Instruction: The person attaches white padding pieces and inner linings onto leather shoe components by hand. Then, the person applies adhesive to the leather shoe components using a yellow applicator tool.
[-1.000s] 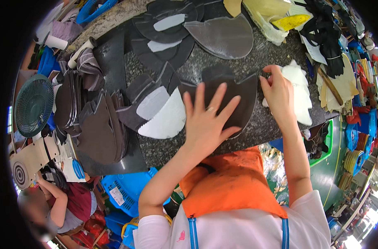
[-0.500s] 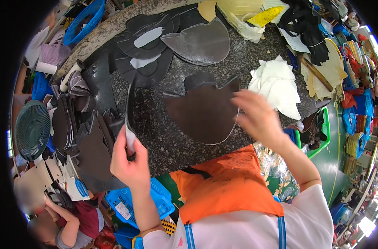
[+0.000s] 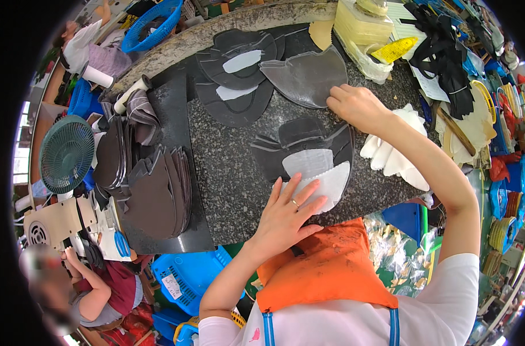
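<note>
My left hand (image 3: 288, 210) lies with fingers spread on a white scalloped patch (image 3: 336, 180), pressing it onto a black cut-out piece (image 3: 300, 134). Just above that patch, a second pale patch (image 3: 308, 162) shows on the same black piece. My right hand (image 3: 357, 108) reaches far out, its fingers bent together at the right edge of a glossy dark-grey curved piece (image 3: 305, 75), which lies on others like it. To the left of that stack are overlapping black pieces (image 3: 233, 106) with white patches.
White cut patches (image 3: 395, 147) lie fanned out under my right forearm. Stacks of dark-brown pieces (image 3: 158, 196) stand at the left of the speckled stone top (image 3: 228, 184). A plastic-wrapped yellowish block (image 3: 363, 29) sits at the back. A person (image 3: 92, 288) is at lower left.
My left hand has gone from a raised dark piece at the left to lying flat on the middle piece, where white patches now show. My right hand has moved up to the grey stack.
</note>
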The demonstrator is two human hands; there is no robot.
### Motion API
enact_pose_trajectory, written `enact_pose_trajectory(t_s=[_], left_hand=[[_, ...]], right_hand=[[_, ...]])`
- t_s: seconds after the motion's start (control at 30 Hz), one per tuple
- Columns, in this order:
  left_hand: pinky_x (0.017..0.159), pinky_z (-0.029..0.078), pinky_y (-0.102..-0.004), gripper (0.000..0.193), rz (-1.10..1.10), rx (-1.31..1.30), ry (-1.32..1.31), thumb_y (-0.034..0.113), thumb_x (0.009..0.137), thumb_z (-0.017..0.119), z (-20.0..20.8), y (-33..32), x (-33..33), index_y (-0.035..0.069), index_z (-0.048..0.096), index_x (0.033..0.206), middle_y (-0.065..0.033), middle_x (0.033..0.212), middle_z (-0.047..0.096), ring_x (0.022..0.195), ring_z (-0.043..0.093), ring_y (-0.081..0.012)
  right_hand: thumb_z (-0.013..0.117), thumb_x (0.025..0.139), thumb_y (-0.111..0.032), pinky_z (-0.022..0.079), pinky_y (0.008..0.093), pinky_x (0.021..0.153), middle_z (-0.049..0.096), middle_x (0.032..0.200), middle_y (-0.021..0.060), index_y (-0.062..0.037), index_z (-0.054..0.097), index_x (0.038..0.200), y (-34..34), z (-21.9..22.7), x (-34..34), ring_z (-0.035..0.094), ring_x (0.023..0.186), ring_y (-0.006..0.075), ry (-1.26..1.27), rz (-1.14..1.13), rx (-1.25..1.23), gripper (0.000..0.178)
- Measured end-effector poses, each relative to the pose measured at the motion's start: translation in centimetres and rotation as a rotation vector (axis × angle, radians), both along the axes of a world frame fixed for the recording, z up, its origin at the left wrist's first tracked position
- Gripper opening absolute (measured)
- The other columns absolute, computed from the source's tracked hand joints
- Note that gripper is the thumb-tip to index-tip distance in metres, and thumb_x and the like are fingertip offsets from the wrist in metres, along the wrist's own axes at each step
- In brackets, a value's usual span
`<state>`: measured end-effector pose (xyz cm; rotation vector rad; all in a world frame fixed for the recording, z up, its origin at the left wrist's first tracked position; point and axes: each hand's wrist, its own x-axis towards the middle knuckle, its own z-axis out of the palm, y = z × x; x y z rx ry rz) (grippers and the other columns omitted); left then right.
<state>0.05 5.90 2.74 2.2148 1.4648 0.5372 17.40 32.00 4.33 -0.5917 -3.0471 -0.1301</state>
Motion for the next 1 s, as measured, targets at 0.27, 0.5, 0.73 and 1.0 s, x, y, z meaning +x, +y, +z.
enact_pose_trajectory(t_s=[0.27,0.5,0.73,1.0], left_hand=[[0.093,0.048,-0.0417,0.033,0.396,0.064,-0.403,0.007,0.078,0.074,2.1,0.8,0.3,0.005,0.067,0.110,-0.0121,0.118,0.064,0.110,0.059,-0.0319],[0.075,0.052,-0.0339,0.018,0.539,0.299,-0.375,0.000,0.081,0.070,2.9,1.1,-0.5,0.001,0.068,0.099,-0.0118,0.093,0.070,0.083,0.067,-0.0276],[0.068,0.053,-0.0362,0.022,0.552,0.368,-0.334,-0.003,0.076,0.070,3.1,0.8,-0.5,0.003,0.067,0.097,-0.0112,0.089,0.070,0.077,0.068,-0.0286],[0.063,0.053,-0.0259,0.009,0.607,0.042,-0.611,0.002,0.084,0.068,4.0,0.7,-0.7,-0.002,0.068,0.092,-0.0125,0.088,0.071,0.069,0.068,-0.0172]], right_hand=[[0.066,0.081,-0.006,0.056,0.0277,0.071,0.072,0.086,0.0119,0.0019,0.070,0.089,-7.0,5.4,-0.8,0.070,0.076,0.0158,0.136,-0.391,-1.290,0.011],[0.066,0.084,-0.005,0.055,0.0264,0.072,0.071,0.080,0.0095,0.0044,0.069,0.093,-13.8,3.8,-2.6,0.069,0.079,0.0127,0.520,-0.450,-1.421,0.014],[0.064,0.085,-0.006,0.055,0.0276,0.073,0.070,0.080,0.0090,0.0049,0.067,0.093,-15.5,3.4,-3.4,0.068,0.079,0.0122,0.626,-0.436,-1.356,0.013],[0.064,0.086,-0.004,0.053,0.0249,0.071,0.069,0.080,0.0067,0.0057,0.066,0.092,-15.4,3.5,-2.9,0.065,0.077,0.0089,0.584,-0.521,-1.458,0.012]])
